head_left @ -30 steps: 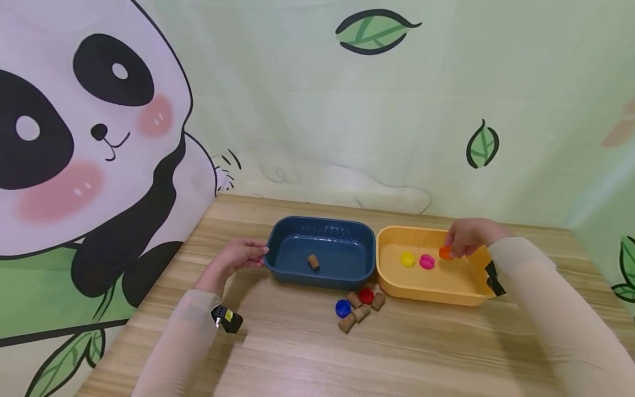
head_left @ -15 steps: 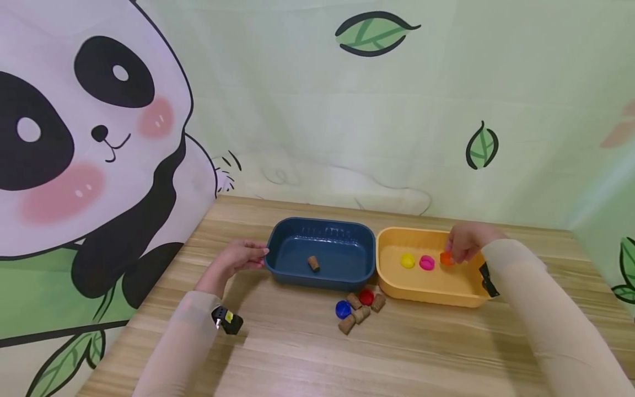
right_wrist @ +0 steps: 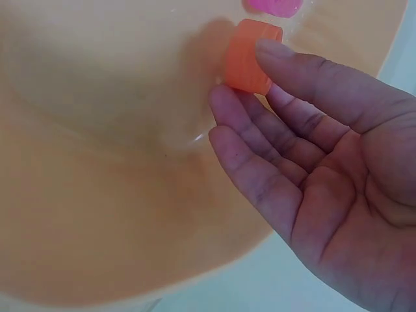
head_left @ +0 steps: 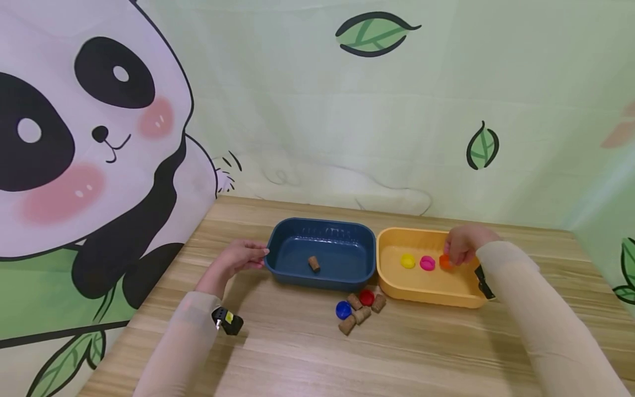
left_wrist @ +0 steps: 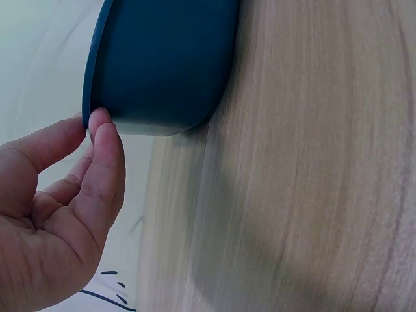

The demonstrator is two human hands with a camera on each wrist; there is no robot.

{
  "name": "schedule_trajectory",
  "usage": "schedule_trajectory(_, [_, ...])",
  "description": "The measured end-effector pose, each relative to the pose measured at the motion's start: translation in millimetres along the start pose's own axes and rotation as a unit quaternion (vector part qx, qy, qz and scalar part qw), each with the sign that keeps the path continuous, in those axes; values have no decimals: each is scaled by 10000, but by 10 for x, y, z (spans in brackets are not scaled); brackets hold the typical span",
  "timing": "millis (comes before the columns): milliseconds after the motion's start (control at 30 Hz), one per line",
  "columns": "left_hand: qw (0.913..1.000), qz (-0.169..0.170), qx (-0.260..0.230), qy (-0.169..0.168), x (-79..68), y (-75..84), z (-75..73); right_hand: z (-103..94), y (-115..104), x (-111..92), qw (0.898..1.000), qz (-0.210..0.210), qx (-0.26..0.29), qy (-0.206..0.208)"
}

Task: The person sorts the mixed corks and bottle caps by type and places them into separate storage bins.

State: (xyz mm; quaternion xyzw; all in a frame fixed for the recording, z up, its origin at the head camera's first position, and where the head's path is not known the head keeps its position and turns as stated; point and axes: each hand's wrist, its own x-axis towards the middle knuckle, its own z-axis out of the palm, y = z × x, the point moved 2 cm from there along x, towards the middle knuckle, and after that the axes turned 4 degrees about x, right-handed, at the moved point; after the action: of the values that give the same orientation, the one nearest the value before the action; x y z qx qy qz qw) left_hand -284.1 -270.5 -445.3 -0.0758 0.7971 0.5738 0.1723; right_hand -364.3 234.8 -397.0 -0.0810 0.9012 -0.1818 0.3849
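My left hand (head_left: pixel 242 257) pinches the left rim of a dark blue plastic basin (head_left: pixel 324 282), thumb on one side and fingertips on the other. A single brown cork (head_left: pixel 314 263) lies inside that basin. Over the yellow basin (head_left: pixel 426 295) my right hand (head_left: pixel 465 245) reaches down, holding an orange bottle cap (right_wrist: pixel 246 57) between thumb and fingers, low over the basin floor. To the left of it, a pink cap (head_left: pixel 427 263) and a yellow cap (head_left: pixel 408 261) lie on the floor in a row with it.
The basins stand side by side on a wooden table (head_left: pixel 278 353). In front of them lies a loose group with a blue cap (head_left: pixel 343 310), a red cap (head_left: pixel 366 298) and several corks (head_left: pixel 362 315). A panda-printed cloth (head_left: pixel 307 110) hangs behind.
My right hand has lowered the orange cap towards the yellow basin's floor, level with the pink one. The left hand stays at the blue basin's rim.
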Motion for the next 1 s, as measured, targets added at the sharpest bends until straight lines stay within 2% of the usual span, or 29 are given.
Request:
schedule_trajectory(267, [9999, 97, -68, -79, -16, 21, 1, 27, 11, 19, 10000, 70, -28, -41])
schedule_trajectory(467, [10000, 30, -70, -15, -26, 28, 6, 42, 3, 36, 9995, 272, -139, -24])
schedule_trajectory(1000, [9999, 70, -86, -33, -22, 24, 16, 92, 4, 47, 9993, 268, 243, -11])
